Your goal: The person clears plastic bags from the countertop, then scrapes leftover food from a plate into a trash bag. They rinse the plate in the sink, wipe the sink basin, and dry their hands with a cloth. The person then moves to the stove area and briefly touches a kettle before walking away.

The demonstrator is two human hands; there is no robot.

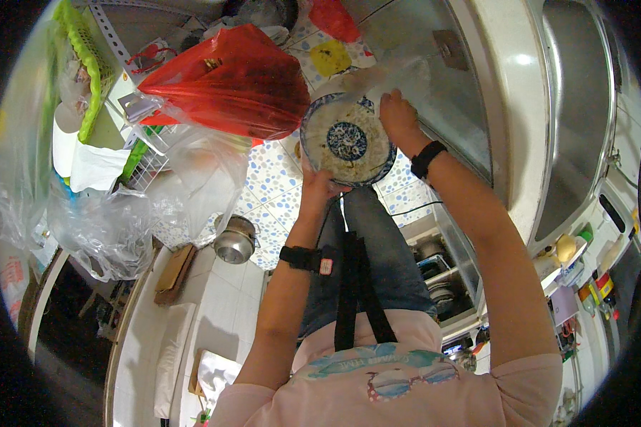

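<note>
A blue-and-white patterned plate point(347, 141), its inside smeared with brownish residue, is in front of my knees. My left hand point(319, 184) grips its near left rim, thumb on top. At the plate's right edge, the curled fingers of my right hand point(401, 118) pinch a clear plastic film point(414, 77). This film stretches over the far side of the plate, and its exact outline is blurred. Both wrists wear black bands. Just left of the plate bulges a red plastic bag point(235, 85).
Speckled floor tiles point(272, 208) lie below, with a steel pot point(235, 240) to the left. Clear plastic bags point(101, 224) and a green basket point(88, 80) crowd the left side. A glass-fronted cabinet door point(448, 91) stands right, near an open drawer of dishes point(440, 293).
</note>
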